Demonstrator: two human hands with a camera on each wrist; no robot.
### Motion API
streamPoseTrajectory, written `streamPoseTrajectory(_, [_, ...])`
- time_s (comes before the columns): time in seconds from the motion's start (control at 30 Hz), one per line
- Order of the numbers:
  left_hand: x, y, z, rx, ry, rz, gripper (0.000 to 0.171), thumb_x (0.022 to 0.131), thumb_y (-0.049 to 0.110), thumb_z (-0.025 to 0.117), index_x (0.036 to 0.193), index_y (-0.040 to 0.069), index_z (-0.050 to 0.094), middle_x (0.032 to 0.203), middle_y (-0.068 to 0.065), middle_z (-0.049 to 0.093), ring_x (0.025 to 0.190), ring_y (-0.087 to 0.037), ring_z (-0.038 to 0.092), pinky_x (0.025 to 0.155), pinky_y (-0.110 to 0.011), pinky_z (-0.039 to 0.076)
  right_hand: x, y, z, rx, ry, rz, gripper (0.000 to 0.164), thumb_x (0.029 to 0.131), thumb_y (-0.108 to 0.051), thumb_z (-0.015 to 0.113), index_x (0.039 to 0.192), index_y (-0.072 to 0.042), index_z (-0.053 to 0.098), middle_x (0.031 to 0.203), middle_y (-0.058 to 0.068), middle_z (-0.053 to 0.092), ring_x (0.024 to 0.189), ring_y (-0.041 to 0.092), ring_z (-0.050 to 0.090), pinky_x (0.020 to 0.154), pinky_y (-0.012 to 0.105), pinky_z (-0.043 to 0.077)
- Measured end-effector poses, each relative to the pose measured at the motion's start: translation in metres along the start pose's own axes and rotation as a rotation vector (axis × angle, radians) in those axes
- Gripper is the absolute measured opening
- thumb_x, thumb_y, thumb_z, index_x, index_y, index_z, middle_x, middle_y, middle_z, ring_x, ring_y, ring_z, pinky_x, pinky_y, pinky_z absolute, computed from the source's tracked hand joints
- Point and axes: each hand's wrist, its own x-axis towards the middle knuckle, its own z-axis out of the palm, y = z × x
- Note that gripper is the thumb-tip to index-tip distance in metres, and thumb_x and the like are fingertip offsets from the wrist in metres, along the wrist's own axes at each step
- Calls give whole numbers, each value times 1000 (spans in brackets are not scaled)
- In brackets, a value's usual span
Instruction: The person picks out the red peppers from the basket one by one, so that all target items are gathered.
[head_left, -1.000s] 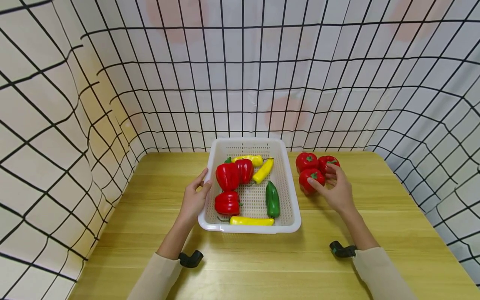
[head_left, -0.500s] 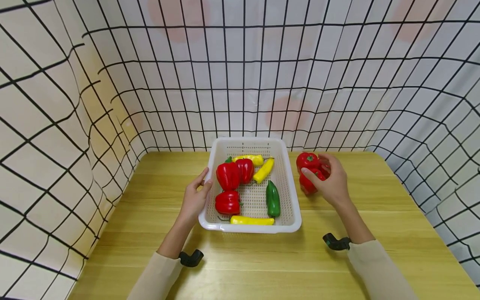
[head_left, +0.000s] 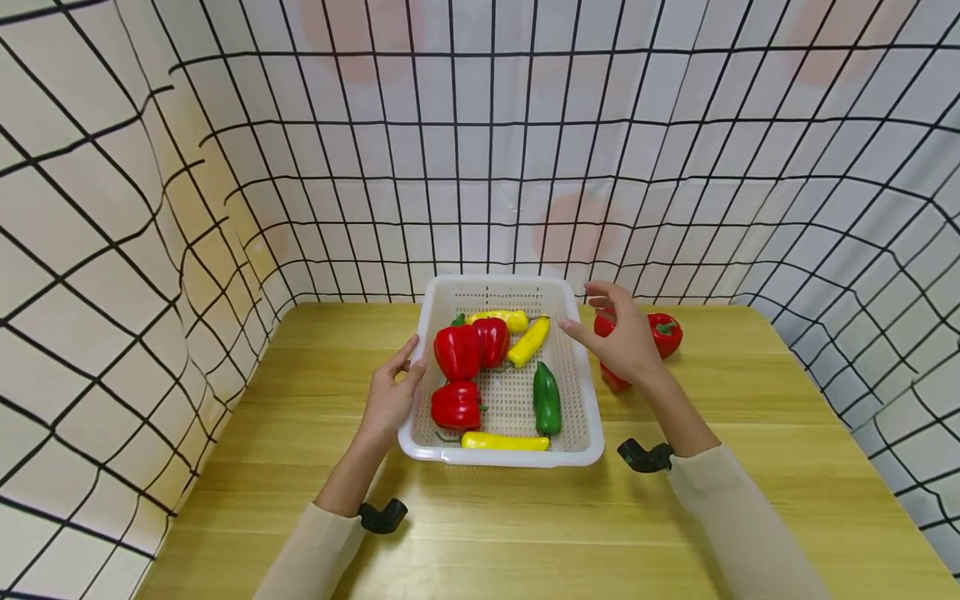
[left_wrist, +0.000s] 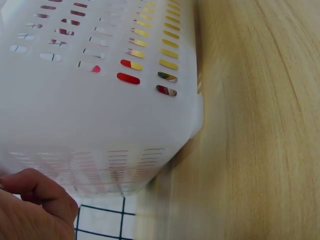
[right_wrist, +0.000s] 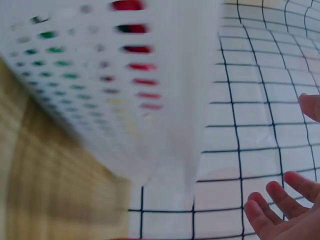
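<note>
In the head view a white plastic basket (head_left: 501, 457) stands on the table, holding three red bell peppers (head_left: 456, 352), three long yellow peppers (head_left: 504, 441) and a long green pepper (head_left: 547, 398). My left hand (head_left: 387, 396) grips the left rim; in the left wrist view its curled fingers (left_wrist: 42, 192) are beside the basket wall. Over the basket's right rim hovers my right hand (head_left: 622, 333), fingers spread, nothing held. Behind and below that hand are more red bell peppers (head_left: 667, 334) on the table, partly hidden by it.
The wooden table (head_left: 300, 467) extends around the basket on both sides. A white wall with a black grid (head_left: 487, 167) encloses the back and sides. Each wrist wears a black camera mount (head_left: 383, 517).
My right hand has moved left from the loose red bell peppers to the basket's right rim. My left hand keeps its place at the left rim.
</note>
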Motion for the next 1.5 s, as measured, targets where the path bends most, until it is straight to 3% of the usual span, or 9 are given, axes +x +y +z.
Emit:
streamPoseTrajectory(0.23, [1, -1, 0, -14, -6, 7, 51, 106, 26, 59, 155, 33, 47, 108, -8, 48, 104, -29, 61, 84, -36, 63, 16, -19, 10, 22, -40, -69, 74, 90, -36, 79, 150, -9, 45, 151, 15, 48, 134, 35, 51, 115, 54, 45])
streamPoseTrajectory(0.53, [4, -3, -1, 5, -3, 35, 52, 106, 25, 59, 156, 26, 47, 107, -8, 48, 102, -28, 61, 82, -34, 61, 34, -37, 23, 23, -158, 8, 75, 91, -46, 76, 151, -15, 44, 152, 11, 48, 132, 35, 54, 110, 55, 50])
streamPoseTrajectory(0.73, [-6, 16, -1, 19, -15, 1, 53, 107, 19, 57, 158, 18, 43, 107, -10, 48, 104, -32, 60, 87, -41, 62, 47, -37, 40, 20, -239, 26, 72, 92, -47, 74, 149, -13, 46, 152, 12, 49, 132, 36, 54, 108, 54, 52])
streamPoseTrajectory(0.9, [-17, 31, -1, 25, -20, 14, 53, 107, 15, 56, 158, 13, 42, 106, -12, 49, 104, -35, 60, 88, -43, 62, 54, -32, 55, -9, -281, 49, 69, 92, -49, 72, 146, -13, 48, 149, 13, 51, 131, 36, 56, 104, 53, 55])
streamPoseTrajectory(1.2, [-13, 25, 0, -2, -25, 9, 53, 107, 16, 55, 158, 14, 42, 107, -13, 49, 110, -40, 60, 93, -51, 60, 64, -21, 78, -27, -337, 95, 67, 94, -48, 68, 146, -10, 48, 150, 17, 51, 131, 38, 55, 106, 52, 54])
streamPoseTrajectory(1.5, [4, -1, 0, -14, -13, 18, 53, 106, 23, 58, 158, 23, 44, 108, -9, 49, 110, -36, 61, 92, -50, 60, 66, -11, 91, -61, -398, 118, 69, 97, -46, 65, 150, -7, 45, 154, 20, 47, 131, 39, 55, 107, 51, 53])
